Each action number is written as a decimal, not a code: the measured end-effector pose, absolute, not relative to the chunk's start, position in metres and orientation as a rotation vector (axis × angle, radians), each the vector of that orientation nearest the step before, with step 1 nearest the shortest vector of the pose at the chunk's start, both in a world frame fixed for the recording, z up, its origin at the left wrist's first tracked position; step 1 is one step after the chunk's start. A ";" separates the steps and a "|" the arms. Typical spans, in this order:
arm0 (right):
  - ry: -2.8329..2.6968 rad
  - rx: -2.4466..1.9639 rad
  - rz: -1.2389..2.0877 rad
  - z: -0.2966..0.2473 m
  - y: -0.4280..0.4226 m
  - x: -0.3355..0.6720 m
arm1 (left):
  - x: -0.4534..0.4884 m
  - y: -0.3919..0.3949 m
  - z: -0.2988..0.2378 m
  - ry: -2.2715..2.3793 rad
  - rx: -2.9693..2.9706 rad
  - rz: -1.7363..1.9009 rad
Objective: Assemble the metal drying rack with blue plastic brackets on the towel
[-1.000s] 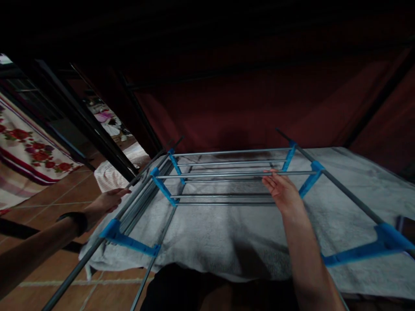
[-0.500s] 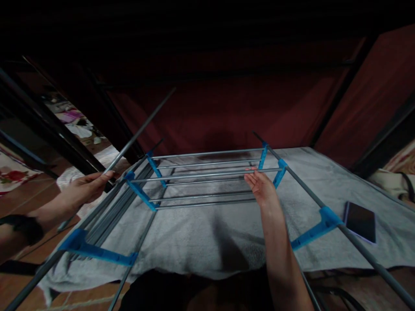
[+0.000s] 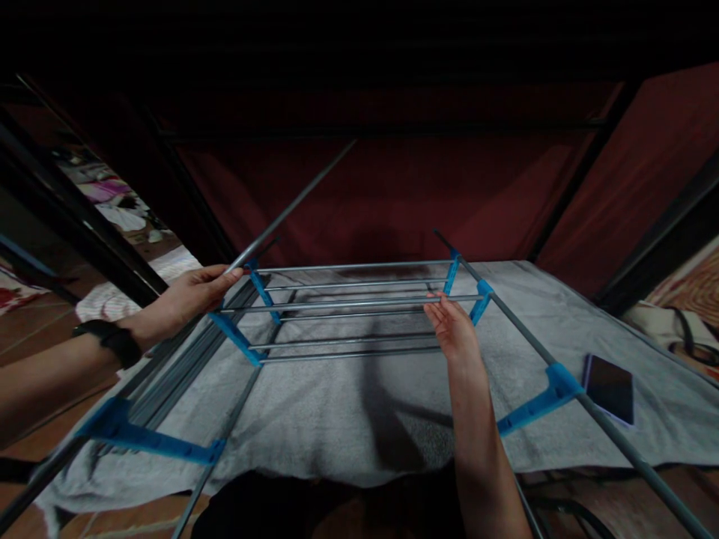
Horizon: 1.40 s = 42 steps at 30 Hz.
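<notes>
Two hands work over a half-built rack on a pale grey fleecy blanket [image 3: 337, 404] spread across a raised surface. At far left, the left hand [image 3: 188, 299], with a black band [image 3: 109, 340] on its wrist, is closed around the lower end of a long thin grey metal rod [image 3: 292, 206]. The rod slants up and to the right, and its far end hangs free against the dark red cloth wall [image 3: 393, 187]. Just below that hand, a bundle of similar grey rods [image 3: 185, 367] lies along the rack's left side, beside a bright blue plastic corner bracket [image 3: 151, 442].

In the middle stands the grey tube rack with blue plastic joints [image 3: 348, 303], its crossbars running level above the blanket. The right hand [image 3: 452, 329] reaches to the rail near the right-hand joints with its fingers stretched out and touching it. I cannot tell whether they curl around the bar. Further right, a dark flat smartphone [image 3: 610, 388] lies on the blanket just outside the rack's long side tube [image 3: 522, 329].

The held rod looks light, stiff and smooth, so it is likely to slip in a loose grasp. Held by one end as it is, the long free end will probably swing and wobble. A firm grip a little further up the shaft would steady it. The rack itself seems light and apt to shift, and it is best braced at a rail close to a blue joint.
</notes>
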State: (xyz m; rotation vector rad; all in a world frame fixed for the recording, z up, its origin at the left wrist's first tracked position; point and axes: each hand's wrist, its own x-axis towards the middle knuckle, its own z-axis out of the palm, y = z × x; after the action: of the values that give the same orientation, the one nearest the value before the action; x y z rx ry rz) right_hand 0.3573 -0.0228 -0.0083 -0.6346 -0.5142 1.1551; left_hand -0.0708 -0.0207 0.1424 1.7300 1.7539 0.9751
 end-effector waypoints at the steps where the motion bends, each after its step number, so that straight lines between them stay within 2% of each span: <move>1: -0.517 -0.635 1.155 -0.008 -0.023 0.357 | -0.065 -0.016 0.145 1.684 1.746 0.967; 11: -0.539 -0.650 1.171 -0.010 -0.020 0.362 | 0.032 0.009 0.133 1.388 1.667 1.131; 18: -0.584 -0.671 1.176 -0.012 -0.022 0.366 | 0.078 -0.026 0.086 1.331 1.963 1.262; 28: -0.605 -0.692 1.253 -0.012 -0.023 0.380 | 0.011 -0.102 -0.026 1.648 2.400 1.057; 42: -0.779 -0.853 1.489 -0.034 -0.040 0.419 | -0.037 -0.114 -0.087 1.700 2.629 0.685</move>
State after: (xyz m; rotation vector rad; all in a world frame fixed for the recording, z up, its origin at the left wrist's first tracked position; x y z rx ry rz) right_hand 0.4189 -0.0400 -0.0342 -0.8531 -0.7788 1.4890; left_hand -0.0370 -0.1136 -0.0874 2.6290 1.7002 0.6851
